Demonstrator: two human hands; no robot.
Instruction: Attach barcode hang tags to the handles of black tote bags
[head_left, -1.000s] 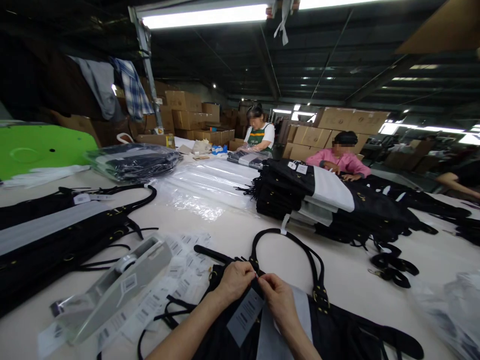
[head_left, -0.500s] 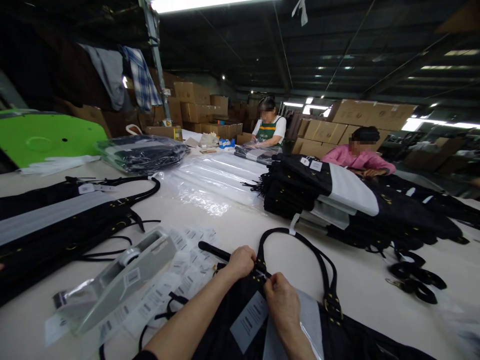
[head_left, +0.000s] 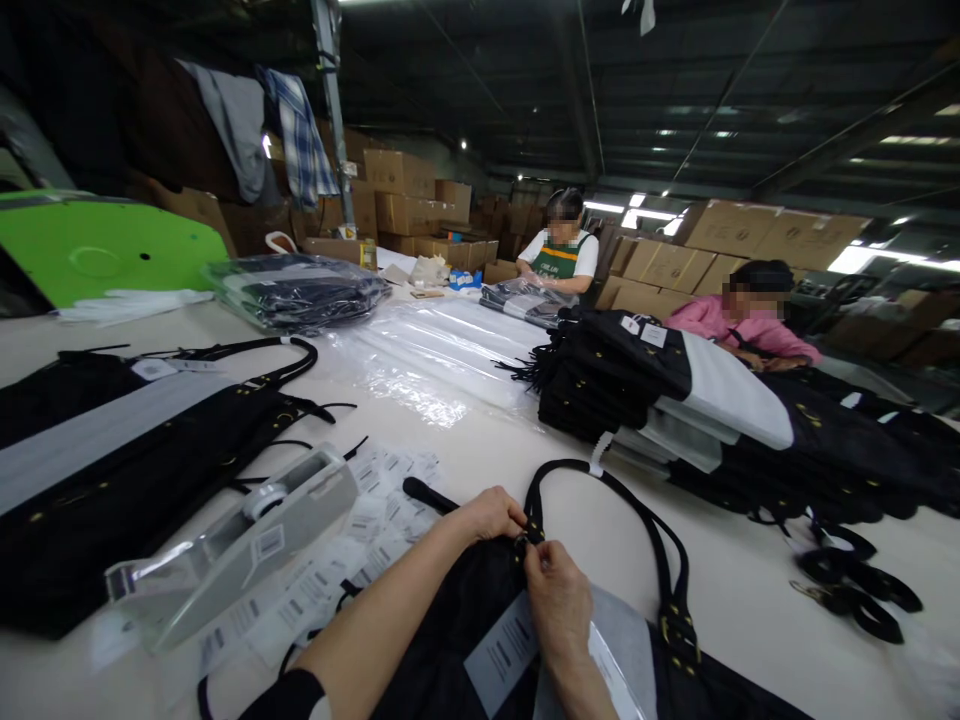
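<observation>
A black bag (head_left: 442, 625) with brass-coloured fittings lies below my hands. Its looped handle (head_left: 634, 497) stands up behind them, a white wrap at the top. My left hand (head_left: 491, 515) is closed at the handle's base; a black strap (head_left: 427, 495) sticks out on its far side. Close beside it, my right hand (head_left: 559, 595) pinches the bag's upper edge, fingertips at a small dark metal piece (head_left: 520, 545). What lies inside the fingers is largely hidden. A barcoded label sheet (head_left: 501, 655) and a pale sheet (head_left: 626, 635) rest on the bag.
Left of my arm are a grey tape dispenser (head_left: 259, 550) and barcode labels (head_left: 390, 500). Another black bag (head_left: 150, 460) lies far left, stacked bags (head_left: 607, 380) to the right, loose straps (head_left: 855, 580) below them. Clear plastic bags (head_left: 442, 350) lie ahead. Two people work beyond.
The view has shifted slightly, so most things sit a little further right. My hands have stayed at the handle's base, their fingertips closer together around the small metal piece.
</observation>
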